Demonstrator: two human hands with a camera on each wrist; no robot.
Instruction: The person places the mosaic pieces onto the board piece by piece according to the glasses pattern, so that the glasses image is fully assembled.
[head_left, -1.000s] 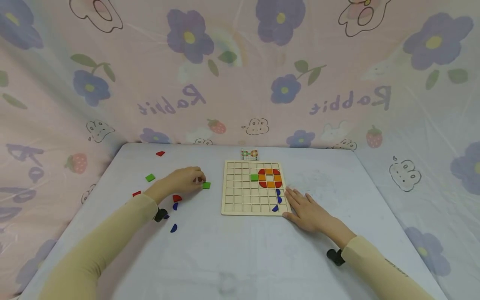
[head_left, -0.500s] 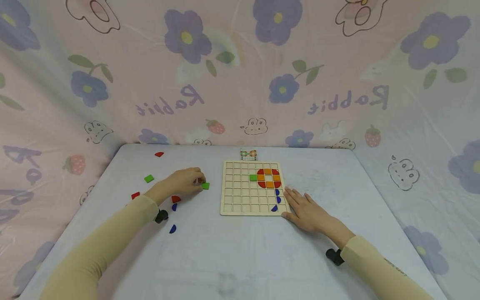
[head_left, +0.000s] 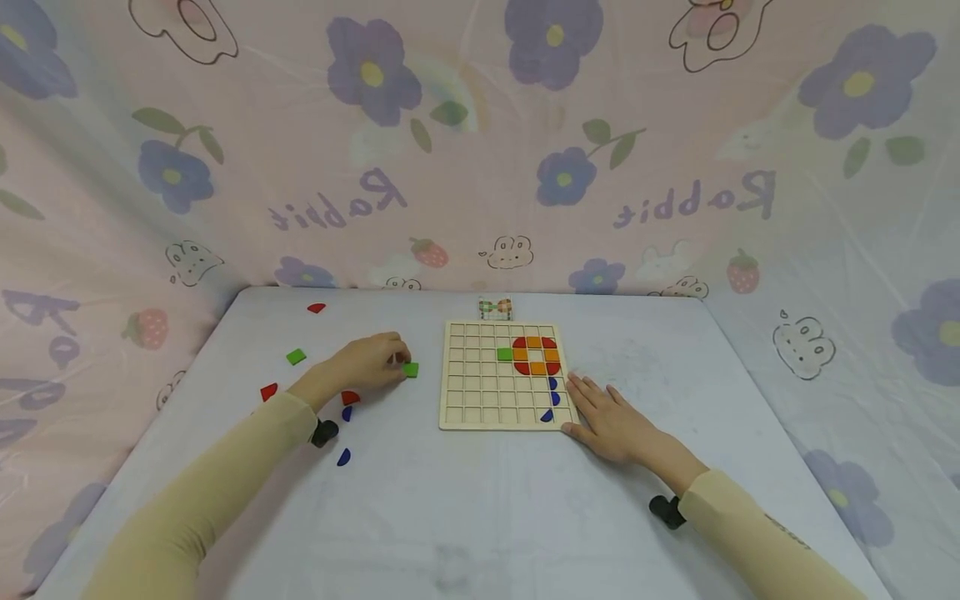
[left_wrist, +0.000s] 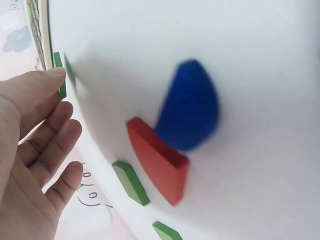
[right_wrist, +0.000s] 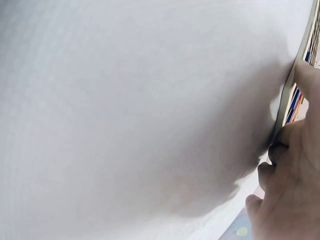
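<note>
My left hand (head_left: 367,362) pinches a green square tile (head_left: 411,370) between thumb and finger, left of the wooden grid board (head_left: 472,407). In the left wrist view the tile (left_wrist: 60,89) stands on edge at the thumb tip, while the other fingers curl loosely. Flat beside the board's right edge lies my right hand (head_left: 615,427), fingers straight and fingertips at the rim. The board carries a ring of red and orange tiles (head_left: 537,367), one green tile (head_left: 505,355) at its left, and several blue half-round pieces (head_left: 555,399) below.
A small patterned card (head_left: 495,308) lies behind the board. Loose on the left side of the table are another green tile (head_left: 296,357), several red pieces (head_left: 317,308) and blue half-rounds (head_left: 343,457). A printed curtain (head_left: 465,192) surrounds the table's back and sides.
The head view has shifted slightly. Both hands keep their places, the left still pinching the green tile beside the board.
</note>
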